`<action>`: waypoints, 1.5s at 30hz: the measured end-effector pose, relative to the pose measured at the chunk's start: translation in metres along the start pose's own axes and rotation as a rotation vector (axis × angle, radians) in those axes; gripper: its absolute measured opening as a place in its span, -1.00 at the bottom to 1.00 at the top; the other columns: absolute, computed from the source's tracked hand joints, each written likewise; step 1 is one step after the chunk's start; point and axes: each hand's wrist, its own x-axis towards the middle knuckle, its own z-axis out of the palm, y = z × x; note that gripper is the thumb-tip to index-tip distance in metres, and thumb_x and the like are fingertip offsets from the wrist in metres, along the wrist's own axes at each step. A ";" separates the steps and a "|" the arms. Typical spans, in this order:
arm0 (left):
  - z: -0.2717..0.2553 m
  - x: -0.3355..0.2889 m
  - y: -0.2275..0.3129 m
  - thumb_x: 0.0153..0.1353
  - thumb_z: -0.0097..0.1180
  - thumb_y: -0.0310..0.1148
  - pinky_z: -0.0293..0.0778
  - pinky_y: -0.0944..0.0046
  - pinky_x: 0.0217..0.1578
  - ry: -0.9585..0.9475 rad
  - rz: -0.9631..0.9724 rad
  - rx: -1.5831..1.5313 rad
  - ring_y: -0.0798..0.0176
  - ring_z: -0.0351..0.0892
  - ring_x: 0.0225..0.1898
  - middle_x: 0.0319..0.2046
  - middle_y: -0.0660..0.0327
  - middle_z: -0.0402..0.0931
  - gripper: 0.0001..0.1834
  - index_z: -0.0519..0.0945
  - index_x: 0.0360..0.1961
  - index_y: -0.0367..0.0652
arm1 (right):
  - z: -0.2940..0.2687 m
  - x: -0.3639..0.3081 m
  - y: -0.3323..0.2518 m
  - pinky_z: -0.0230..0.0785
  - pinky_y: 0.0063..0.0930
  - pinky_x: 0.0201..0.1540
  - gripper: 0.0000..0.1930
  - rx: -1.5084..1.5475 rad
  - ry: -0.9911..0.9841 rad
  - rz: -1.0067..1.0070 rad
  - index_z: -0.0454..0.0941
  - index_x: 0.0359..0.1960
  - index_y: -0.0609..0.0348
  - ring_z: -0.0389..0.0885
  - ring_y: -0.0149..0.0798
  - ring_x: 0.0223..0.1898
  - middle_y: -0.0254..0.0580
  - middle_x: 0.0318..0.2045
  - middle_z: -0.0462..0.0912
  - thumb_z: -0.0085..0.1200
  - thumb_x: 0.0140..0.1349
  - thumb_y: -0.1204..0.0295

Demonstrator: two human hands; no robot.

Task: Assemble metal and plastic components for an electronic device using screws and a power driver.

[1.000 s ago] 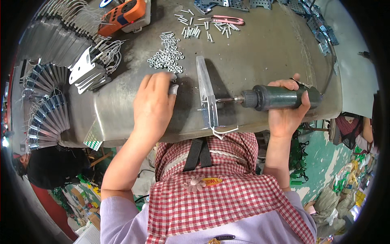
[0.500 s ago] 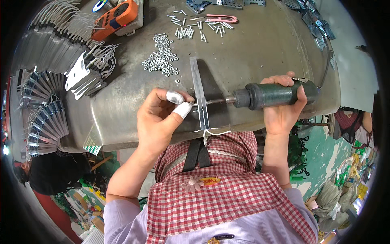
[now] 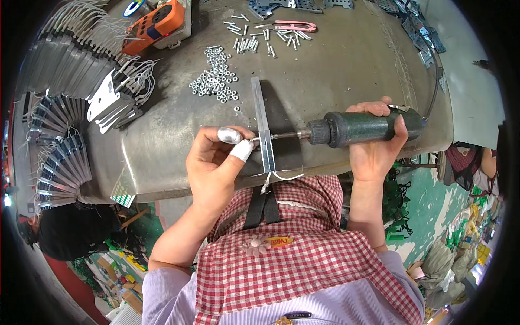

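My right hand (image 3: 371,160) is wrapped round a dark green electric screwdriver (image 3: 355,129), which lies level above the table. Its thin bit (image 3: 286,135) points left and meets the side of a long, narrow metal strip piece (image 3: 259,108) standing across the middle. White wires (image 3: 287,177) hang from that piece's near end. On the strip's other side my left hand (image 3: 211,168), with silvery-white wraps on thumb and forefinger, pinches at a short screw end (image 3: 255,140). Whatever tiny part sits between those fingertips is mostly hidden.
Loose nuts (image 3: 214,78) and screws (image 3: 246,45) lie beyond, beside pink-handled snips (image 3: 292,25). Stacked metal pieces with wires (image 3: 59,65) fill the left side, near an orange device (image 3: 154,26). A black cord (image 3: 436,81) trails from the screwdriver at right.
The strip piece and the screwdriver have shifted slightly left, while my left hand has lowered a little and moved right. Both hands keep their grips.
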 end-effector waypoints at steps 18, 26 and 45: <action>0.000 0.052 0.061 0.19 -0.05 -0.22 0.32 0.11 -0.37 -0.719 -0.237 1.037 -0.12 0.41 -0.43 -0.50 -0.12 0.41 -0.71 0.39 -0.32 -0.28 | 0.009 0.011 0.007 0.19 -0.25 0.00 -0.66 -0.090 -0.041 -0.021 0.31 -0.13 0.05 0.39 -0.34 -0.31 -0.38 -0.45 0.39 0.04 0.05 0.31; 0.000 0.050 0.054 0.19 -0.01 -0.23 0.31 0.26 -0.37 -0.703 -0.414 0.846 0.29 0.35 -0.44 -0.53 0.12 0.40 -0.72 0.41 -0.35 -0.28 | -0.002 0.013 0.015 0.20 -0.35 -0.03 -0.65 0.043 -0.079 -0.018 0.34 -0.16 0.00 0.37 -0.42 -0.33 -0.44 -0.46 0.40 0.11 0.00 0.29; -0.043 0.059 0.018 -0.26 0.20 -0.53 0.26 0.06 0.10 -0.436 0.905 1.060 0.06 0.40 -0.01 -0.07 0.15 0.42 -0.68 0.38 -0.41 -0.19 | 0.038 0.216 -0.019 0.23 -0.01 -0.07 -0.54 -3.027 -0.402 -1.347 0.38 0.04 0.02 0.41 0.06 -0.07 0.06 -0.19 0.52 -0.01 0.10 0.14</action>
